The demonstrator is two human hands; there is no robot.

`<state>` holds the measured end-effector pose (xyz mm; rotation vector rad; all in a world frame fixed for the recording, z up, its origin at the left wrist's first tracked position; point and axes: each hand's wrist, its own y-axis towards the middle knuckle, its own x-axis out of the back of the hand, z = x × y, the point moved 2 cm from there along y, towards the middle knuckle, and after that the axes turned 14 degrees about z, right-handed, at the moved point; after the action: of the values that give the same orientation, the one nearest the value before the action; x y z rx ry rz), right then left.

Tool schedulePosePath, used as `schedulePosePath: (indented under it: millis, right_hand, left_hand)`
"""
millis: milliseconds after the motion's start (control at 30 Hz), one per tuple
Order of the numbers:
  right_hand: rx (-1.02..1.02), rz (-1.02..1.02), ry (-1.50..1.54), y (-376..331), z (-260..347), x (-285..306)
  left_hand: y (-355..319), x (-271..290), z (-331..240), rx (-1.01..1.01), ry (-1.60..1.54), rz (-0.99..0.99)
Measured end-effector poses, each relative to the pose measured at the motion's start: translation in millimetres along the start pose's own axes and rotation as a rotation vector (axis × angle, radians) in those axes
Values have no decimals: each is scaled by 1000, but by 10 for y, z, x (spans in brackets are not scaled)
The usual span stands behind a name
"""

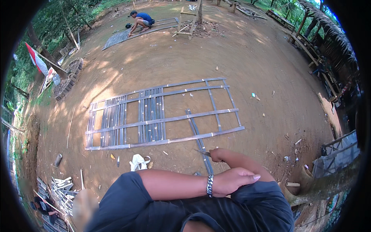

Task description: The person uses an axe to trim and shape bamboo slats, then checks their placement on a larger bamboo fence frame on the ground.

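Observation:
My right hand (217,154) is closed around the dark handle of a knife (204,152). Its blade points left, over long dark bamboo slats (200,142) that run from the frame toward me. Across my chest lies my left arm, with a silver chain bracelet at the wrist. My left hand (234,181) is closed at the hem of my right sleeve (253,191), thumb on top; its other fingertips are hidden. In front of me on the dirt lies a bamboo slat frame (174,120), with slats filling parts of its left half.
A white bag (139,162) and a small knife (118,161) lie near the frame's front edge. Split bamboo (63,193) is piled lower left beside another person. Farther off, a person in blue (143,20) crouches at another slat panel (116,39). A thatched shelter (328,29) stands right.

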<state>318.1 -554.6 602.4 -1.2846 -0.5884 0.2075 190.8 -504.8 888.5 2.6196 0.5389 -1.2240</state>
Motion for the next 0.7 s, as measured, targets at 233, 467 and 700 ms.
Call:
schedulePosePath:
  millis: [233,467,700]
  right_hand:
    - [104,20,-430,-734,417,1007]
    - [155,-215,-452,-1634,1231,1969]
    - [170,-247,-511,-2034,1481,2325]
  left_hand:
    - [-232,-86,-420,-237,153,290]
    - [-342,-166,-710,-520,307,235]
    - [-448,-40,-589,-474,313,238]
